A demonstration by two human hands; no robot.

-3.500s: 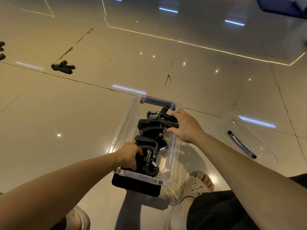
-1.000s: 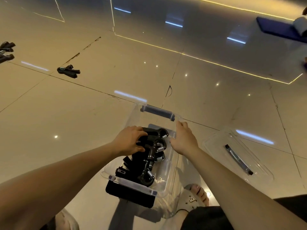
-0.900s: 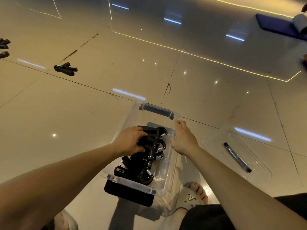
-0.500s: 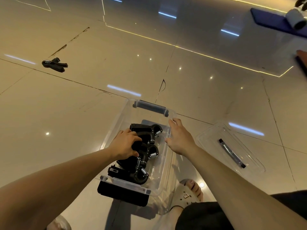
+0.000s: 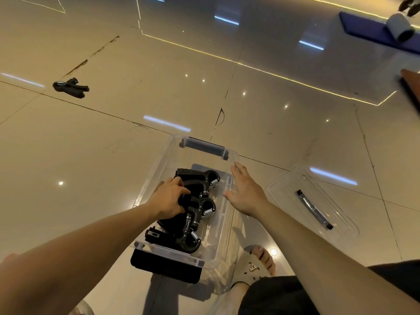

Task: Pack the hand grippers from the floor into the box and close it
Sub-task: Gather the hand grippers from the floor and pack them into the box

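clear plastic box (image 5: pixel 232 156) sits open on the glossy beige tiled floor (image 5: pixel 91 155), with a grey-blue latch bar (image 5: pixel 204 147) across its far end. inside, black hand grippers (image 5: pixel 197 208) with curved handles and bright coiled steel springs lie packed in a row along the left side. the left hand (image 5: pixel 168 201) reaches in, its fingers (image 5: pixel 179 185) curled over a handle and gripping it. the right hand (image 5: pixel 246 194) is spread flat, fingers (image 5: pixel 238 171) straight and holding nothing, at the box's right wall; whether it touches the rim is hard to say. the transparent lid (image 5: pixel 284 192) lies on the floor just right of the box, a dark bar (image 5: pixel 314 210) along its middle. one loose hand gripper (image 5: pixel 70 87) lies well apart on the tiles to the left. a pale perforated sandal (image 5: pixel 252 267) is beside the box's near right corner.
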